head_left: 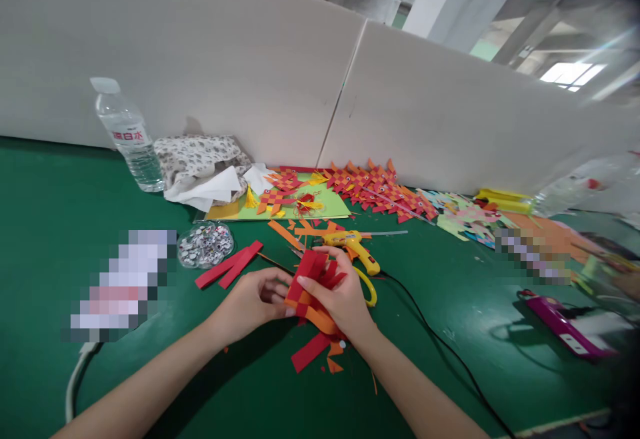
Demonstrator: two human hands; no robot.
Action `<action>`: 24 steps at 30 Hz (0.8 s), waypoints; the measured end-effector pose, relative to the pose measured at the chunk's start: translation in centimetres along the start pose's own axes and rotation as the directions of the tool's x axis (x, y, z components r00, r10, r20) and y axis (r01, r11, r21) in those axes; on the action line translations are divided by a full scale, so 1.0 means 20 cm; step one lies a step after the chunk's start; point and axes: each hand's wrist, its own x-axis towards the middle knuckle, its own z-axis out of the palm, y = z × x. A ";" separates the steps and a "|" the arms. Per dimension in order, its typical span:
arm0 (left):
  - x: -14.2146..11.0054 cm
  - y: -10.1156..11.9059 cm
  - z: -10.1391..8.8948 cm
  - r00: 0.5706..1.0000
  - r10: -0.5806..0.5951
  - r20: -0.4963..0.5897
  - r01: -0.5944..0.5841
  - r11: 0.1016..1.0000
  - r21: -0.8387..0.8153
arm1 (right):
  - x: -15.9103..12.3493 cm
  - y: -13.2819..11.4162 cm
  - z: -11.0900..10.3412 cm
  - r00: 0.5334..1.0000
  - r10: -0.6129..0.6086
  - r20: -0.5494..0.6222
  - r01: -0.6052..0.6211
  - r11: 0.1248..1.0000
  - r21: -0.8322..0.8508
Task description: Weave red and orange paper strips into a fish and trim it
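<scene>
between the two bare hands, above the green desk [250,399], is a woven piece of red and orange paper strips [303,298], caught from both sides. the left hand [250,302] pinches its left and lower left edge between thumb and fingertips, the fingers curled. the right hand [347,299] is closed on it from the right, thumb laid across the front and fingers round the back, so it covers more of the paper. both hands touch the piece, and neither is plainly nearer. its checked part sits mostly between the thumbs; a wide red band runs up and slightly right, while an orange strip curves down and right, under the right hand. the exact long axis is hard to tell behind the fingers.

just below lie a loose red paper strip [310,352] and small orange paper scraps [335,364]. close beyond the right hand is a yellow glue gun [345,239], with a yellow looped handle [371,287] beside the wrist. left of the piece, past the left hand's fingers, are two red paper strips [235,267], then a clear dish of small toy eyes [205,246]. farther off, by the pale partition [240,59], is a heap of red and orange woven paper fish [370,189].
</scene>
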 end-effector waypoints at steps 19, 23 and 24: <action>-0.02 0.05 0.02 0.994 0.095 -0.057 -0.088 0.989 0.120 | -0.01 -0.01 0.01 1.000 0.001 0.014 -0.003 0.996 0.084; -0.02 0.03 0.02 0.992 0.101 -0.072 -0.092 0.989 0.117 | -0.01 -0.01 0.02 1.000 -0.009 0.028 0.007 0.998 0.059; -0.02 0.03 0.02 0.992 0.101 -0.080 -0.090 0.988 0.122 | 0.00 -0.01 0.01 0.999 -0.011 0.041 0.008 0.998 0.060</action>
